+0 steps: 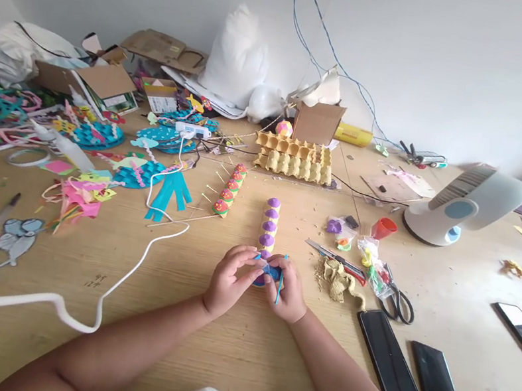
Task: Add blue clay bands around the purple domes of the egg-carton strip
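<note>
Close together over the wooden table, my left hand [232, 278] and my right hand [290, 294] are both closed at the fingertips. Between them is a small clear plastic packet [270, 271] with a blue, clay-like lump in it. The left thumb and fingers pinch its left edge, while the right ones grip the blue side. A thin blue stick [281, 281] also rests in the right fingers, pointing away from me. Just beyond stands an egg-carton strip [270, 226] with purple clay on its cups. Its near end is partly hidden by my hands.
Left of the strip lies a second egg-carton strip [230, 190] with red and green clay. Scissors [397, 297], carton scraps [340, 282] and a black phone [388, 358] lie to the right. A white cable [125, 276] crosses the left side. Egg trays [291, 166] stand behind.
</note>
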### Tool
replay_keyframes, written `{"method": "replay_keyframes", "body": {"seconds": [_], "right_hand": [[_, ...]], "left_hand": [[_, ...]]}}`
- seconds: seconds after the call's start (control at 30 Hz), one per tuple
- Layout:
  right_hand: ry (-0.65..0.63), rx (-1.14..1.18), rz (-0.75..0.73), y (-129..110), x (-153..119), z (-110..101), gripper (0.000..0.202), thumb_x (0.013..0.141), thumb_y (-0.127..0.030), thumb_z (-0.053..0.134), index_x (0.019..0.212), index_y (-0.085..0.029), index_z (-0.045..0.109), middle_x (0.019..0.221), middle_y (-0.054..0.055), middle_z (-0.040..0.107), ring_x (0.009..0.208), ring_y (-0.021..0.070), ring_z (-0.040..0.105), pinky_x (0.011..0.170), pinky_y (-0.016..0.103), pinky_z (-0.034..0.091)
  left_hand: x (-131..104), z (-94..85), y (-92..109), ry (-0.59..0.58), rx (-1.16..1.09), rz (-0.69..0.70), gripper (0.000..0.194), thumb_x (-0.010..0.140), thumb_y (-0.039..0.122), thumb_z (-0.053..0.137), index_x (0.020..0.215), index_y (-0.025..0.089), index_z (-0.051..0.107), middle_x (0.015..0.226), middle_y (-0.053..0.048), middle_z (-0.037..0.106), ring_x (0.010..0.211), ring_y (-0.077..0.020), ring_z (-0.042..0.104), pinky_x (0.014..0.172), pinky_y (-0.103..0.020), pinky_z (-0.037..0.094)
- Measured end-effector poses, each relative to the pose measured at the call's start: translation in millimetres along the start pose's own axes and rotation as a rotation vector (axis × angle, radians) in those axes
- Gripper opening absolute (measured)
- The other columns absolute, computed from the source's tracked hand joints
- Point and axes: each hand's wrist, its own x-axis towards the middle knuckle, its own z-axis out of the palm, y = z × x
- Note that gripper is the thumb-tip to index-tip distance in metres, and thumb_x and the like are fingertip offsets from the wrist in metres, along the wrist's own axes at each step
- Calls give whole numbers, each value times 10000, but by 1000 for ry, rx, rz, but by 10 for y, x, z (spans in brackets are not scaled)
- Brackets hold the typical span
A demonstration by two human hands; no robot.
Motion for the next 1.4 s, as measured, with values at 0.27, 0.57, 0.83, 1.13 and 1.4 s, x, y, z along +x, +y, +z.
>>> {"method": "replay_keyframes", "body": {"seconds": [0.27,0.57,0.83,1.13,1.4], "right_hand": [[-42,-89,38,-6,1,-3,233,978,-344,610,1179,-228,597,992,89,722,875,220,645,799,368,542],[-40,-92,38,-37,38,-34,171,980,-267,580,1147,-241,606,954,75,720,850,215,632,796,372,529],[-17,78,123,-89,17,-40,151,1016,-318,519,1082,-225,618,902,60,693,793,188,632,746,334,534],[-27,233,229,-112,28,-76,150,992,-363,593,1035,-225,635,907,64,695,814,190,650,758,340,546],[7,339,242,-87,65,-95,75,971,-289,650,927,-229,652,864,50,698,793,175,654,748,334,537]], "left_hand": [[82,-36,22,11,234,159,264,904,174,719,1157,224,667,1016,-58,781,1110,-229,728,989,-438,615],[109,-4,18,43,219,120,311,889,173,742,1179,239,652,942,-27,803,1136,-210,683,1030,-424,546],[99,-2,66,70,191,51,482,849,241,787,1287,220,589,1021,-54,738,977,-194,688,926,-374,552],[68,60,75,-82,-61,-55,480,898,181,733,1332,239,537,906,0,754,800,-123,714,803,-261,579],[142,-3,134,-176,-121,-137,392,909,190,722,1263,245,562,865,12,760,775,-122,730,792,-253,586]]}}
